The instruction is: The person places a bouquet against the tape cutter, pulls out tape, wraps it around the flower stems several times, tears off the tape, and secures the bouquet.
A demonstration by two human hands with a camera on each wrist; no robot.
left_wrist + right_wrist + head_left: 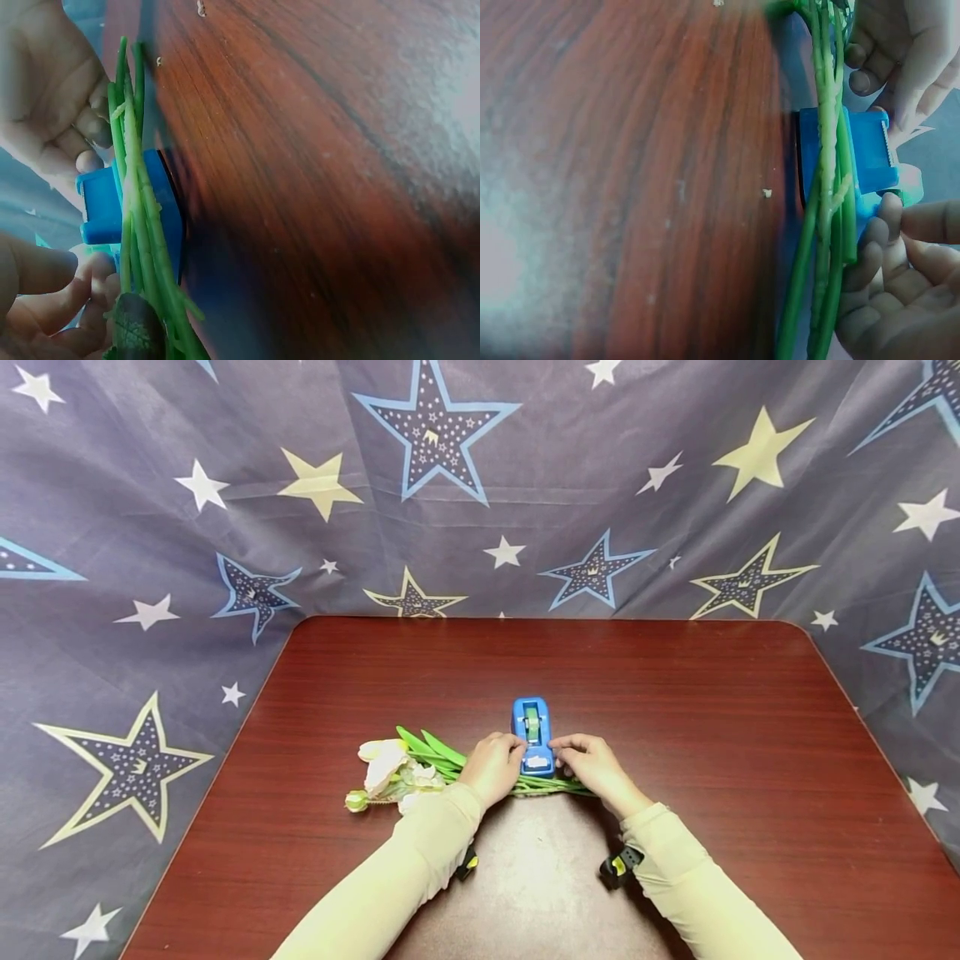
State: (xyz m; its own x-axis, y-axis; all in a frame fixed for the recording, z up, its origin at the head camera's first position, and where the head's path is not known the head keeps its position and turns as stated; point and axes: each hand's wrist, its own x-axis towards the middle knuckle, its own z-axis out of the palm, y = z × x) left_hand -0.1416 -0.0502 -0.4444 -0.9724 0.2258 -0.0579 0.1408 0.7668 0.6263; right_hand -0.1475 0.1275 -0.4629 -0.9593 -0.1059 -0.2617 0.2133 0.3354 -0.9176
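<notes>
Left hand [491,768] and right hand [600,772] flank blue tape dispenser [535,753] on red-brown table [660,693], fingers bent; can't tell whether either of the 2 pinches anything. Green stems [543,786] cross close before it, obstructing; white blooms [386,767] lie left. Starred curtain [465,531] behind.

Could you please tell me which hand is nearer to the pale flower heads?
Left: the left hand is between the flower heads and blue tape dispenser; the right hand is beyond the dispenser.
</notes>
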